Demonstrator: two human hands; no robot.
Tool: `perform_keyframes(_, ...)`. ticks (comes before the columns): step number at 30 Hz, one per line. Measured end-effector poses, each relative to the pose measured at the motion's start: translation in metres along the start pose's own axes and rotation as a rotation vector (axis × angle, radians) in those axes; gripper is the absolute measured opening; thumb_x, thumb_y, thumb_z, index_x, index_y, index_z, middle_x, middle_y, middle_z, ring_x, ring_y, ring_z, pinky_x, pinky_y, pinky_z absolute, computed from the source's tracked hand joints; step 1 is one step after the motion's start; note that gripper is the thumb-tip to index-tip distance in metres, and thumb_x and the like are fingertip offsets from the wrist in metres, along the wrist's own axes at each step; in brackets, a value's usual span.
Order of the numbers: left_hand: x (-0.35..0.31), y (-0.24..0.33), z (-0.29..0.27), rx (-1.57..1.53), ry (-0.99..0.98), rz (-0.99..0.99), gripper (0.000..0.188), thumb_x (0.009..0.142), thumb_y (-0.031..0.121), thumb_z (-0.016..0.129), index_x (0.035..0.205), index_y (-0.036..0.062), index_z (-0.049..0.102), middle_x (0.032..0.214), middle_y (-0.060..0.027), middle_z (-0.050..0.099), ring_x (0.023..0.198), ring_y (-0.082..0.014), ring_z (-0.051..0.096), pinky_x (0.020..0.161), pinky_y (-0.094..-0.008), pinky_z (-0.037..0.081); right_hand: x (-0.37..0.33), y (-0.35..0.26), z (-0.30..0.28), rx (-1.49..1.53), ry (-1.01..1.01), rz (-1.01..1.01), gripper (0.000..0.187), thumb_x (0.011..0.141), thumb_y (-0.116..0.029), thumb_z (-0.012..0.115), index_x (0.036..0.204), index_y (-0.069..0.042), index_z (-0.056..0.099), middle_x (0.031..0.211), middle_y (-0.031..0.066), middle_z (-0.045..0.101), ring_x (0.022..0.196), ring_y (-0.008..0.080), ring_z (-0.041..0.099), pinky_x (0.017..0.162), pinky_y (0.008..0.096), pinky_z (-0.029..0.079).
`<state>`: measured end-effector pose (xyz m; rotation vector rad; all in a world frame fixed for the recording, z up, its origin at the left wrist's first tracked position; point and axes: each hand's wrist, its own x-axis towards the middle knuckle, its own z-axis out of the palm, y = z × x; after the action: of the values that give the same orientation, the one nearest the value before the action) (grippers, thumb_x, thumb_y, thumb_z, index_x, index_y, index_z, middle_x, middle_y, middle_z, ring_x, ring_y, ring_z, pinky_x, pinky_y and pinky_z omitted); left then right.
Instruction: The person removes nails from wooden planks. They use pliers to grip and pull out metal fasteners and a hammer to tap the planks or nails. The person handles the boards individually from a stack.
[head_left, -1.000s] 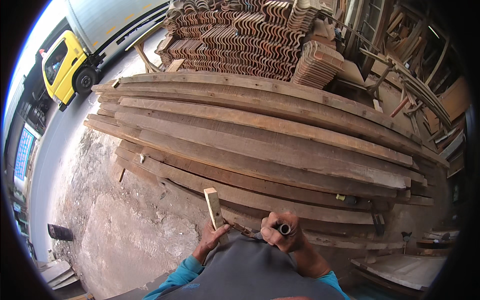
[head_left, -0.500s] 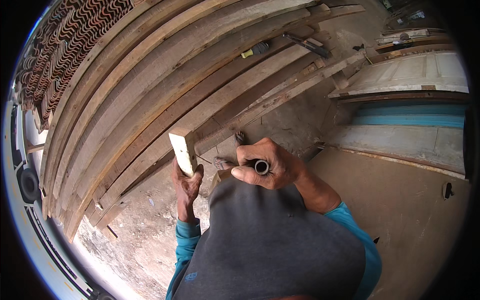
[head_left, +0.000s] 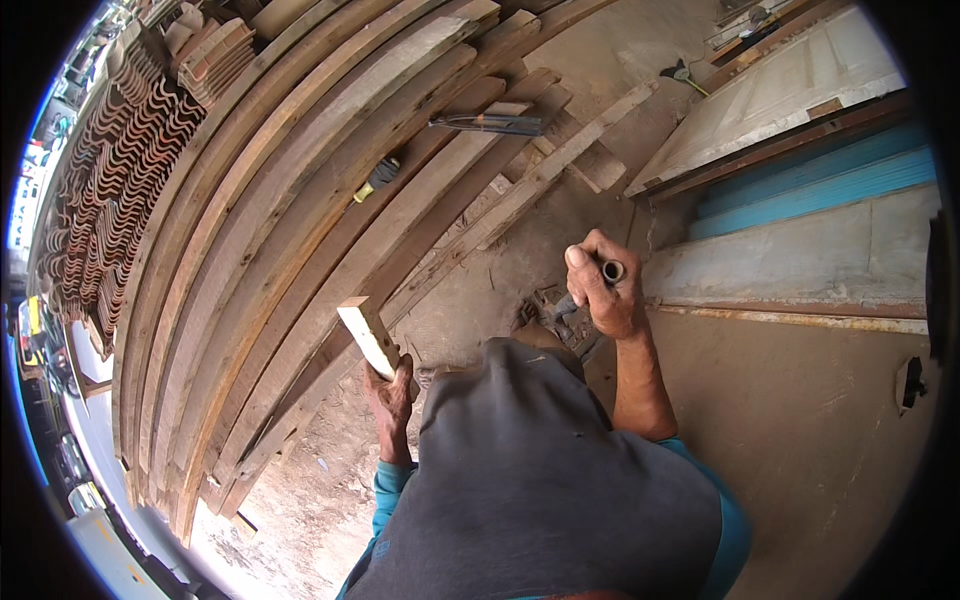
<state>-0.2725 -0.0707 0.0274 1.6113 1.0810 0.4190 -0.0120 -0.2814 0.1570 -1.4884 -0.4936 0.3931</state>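
My left hand [head_left: 392, 395] is closed round the lower end of a short squared piece of wood [head_left: 368, 338]. One long side of it is pale, and it stands up in front of the stacked beams. To the right, my right hand [head_left: 612, 290] is wrapped round a tool with a round, hollow metal tube [head_left: 612, 270] for a handle. A grey part sticks out below the fist; its far end is hard to make out. Wooden beams [head_left: 300, 225] lie close by, with a yellow-and-grey-handled tool [head_left: 377, 178] and a dark handsaw [head_left: 490, 124] on them.
Curved clay roof tiles [head_left: 130, 190] are stacked at the far left. On the right are a pale panelled door [head_left: 770, 100], blue boards [head_left: 820, 185] and a large brown sheet [head_left: 770, 430]. Vehicles stand along the left rim.
My right hand has moved right and away from the piece of wood, with the tube tilted differently. My left hand keeps its hold. The whole view has turned, so the beams appear shifted.
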Motion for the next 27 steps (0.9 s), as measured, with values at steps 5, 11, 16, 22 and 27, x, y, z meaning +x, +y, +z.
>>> perform_keyframes(5,0.02,0.04,0.097,0.116,-0.144,0.026,0.053,0.084,0.029,0.079,0.12,-0.0032,0.059,0.103,-0.0153,0.068,0.094,-0.0254,0.062,0.085,-0.0391,0.051,0.033,-0.004,-0.092,-0.069,0.302,-0.127,0.04,0.105,-0.022,0.057,0.07,-0.009,0.042,0.055,-0.0013,0.043,0.049,0.0072,0.041,0.048,0.0262,0.036)
perform_keyframes(11,0.044,0.063,0.147,0.211,-0.199,0.003,0.058,0.082,0.035,0.081,0.122,-0.002,0.06,0.106,-0.0179,0.068,0.097,-0.0286,0.064,0.088,-0.0408,0.051,0.07,-0.024,-0.164,-0.022,0.48,-0.242,0.041,0.106,-0.024,0.056,0.071,-0.012,0.038,0.058,-0.0037,0.036,0.05,0.0058,0.034,0.048,0.0256,0.036)
perform_keyframes(16,0.075,0.096,0.18,0.135,-0.446,0.036,0.059,0.083,0.031,0.081,0.126,-0.0015,0.059,0.112,-0.0171,0.07,0.102,-0.0259,0.066,0.09,-0.0385,0.052,0.114,-0.026,-0.19,-0.009,0.587,-0.293,0.041,0.104,-0.027,0.06,0.071,-0.01,0.041,0.058,-0.002,0.04,0.05,0.0074,0.036,0.047,0.0255,0.037)
perform_keyframes(22,0.111,0.112,0.233,0.147,-0.686,0.132,0.069,0.082,0.042,0.082,0.13,-0.0006,0.058,0.119,-0.02,0.069,0.111,-0.0284,0.066,0.093,-0.0412,0.053,0.158,-0.017,-0.208,0.036,0.536,-0.355,0.024,0.096,-0.025,0.058,0.09,-0.004,0.048,0.074,0.0056,0.048,0.07,0.0153,0.049,0.067,0.0319,0.045)
perform_keyframes(27,0.13,0.141,0.273,0.254,-0.788,0.03,0.071,0.081,0.039,0.083,0.134,-0.0003,0.056,0.12,-0.0208,0.068,0.112,-0.0304,0.066,0.094,-0.0406,0.053,0.232,-0.038,-0.239,-0.08,0.407,-0.402,0.017,0.101,-0.018,0.052,0.097,-0.002,0.048,0.083,0.0074,0.051,0.083,0.0184,0.052,0.077,0.035,0.046)
